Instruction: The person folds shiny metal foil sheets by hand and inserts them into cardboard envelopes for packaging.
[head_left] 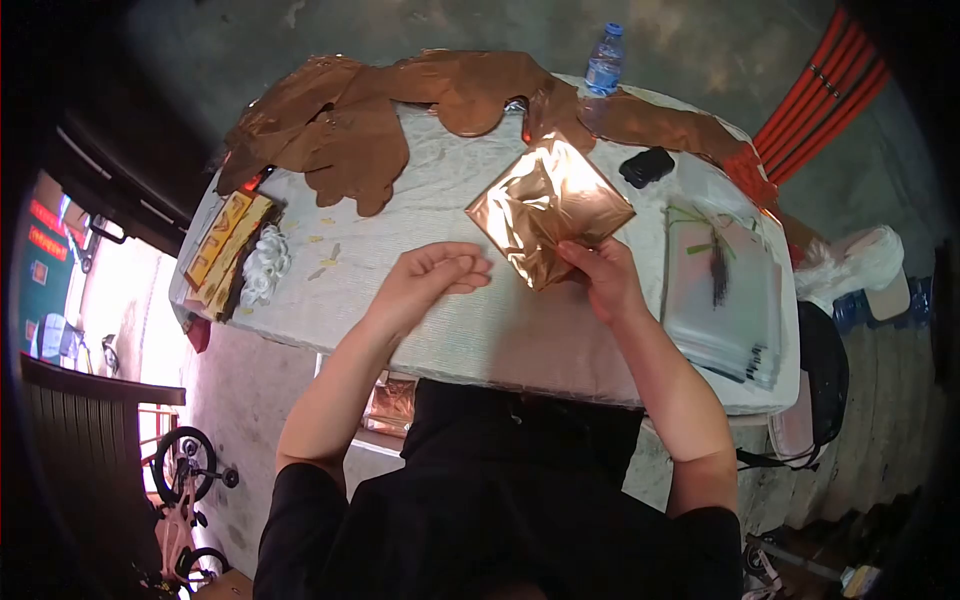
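A shiny copper-coloured foil square (550, 205) is held up over the white-covered table (440, 345), one corner pointing up. My right hand (605, 277) pinches its lower right edge, thumb on top and the other fingers partly behind the foil. To the left of the foil, my left hand (432, 277) hovers with curled fingers, a small gap between it and the sheet. Nothing shows in that hand, and its thumb lies apart from some of the fingers.
Brown foil-covered shapes (365, 150) line the far edge, with a water bottle (604, 65) and a black object (647, 167) nearby. Clear plastic sleeves (700, 310) lie right; gold packets (225, 250) and a white bundle (266, 264) lie left. A plastic bag (860, 262) sits beyond the right edge.
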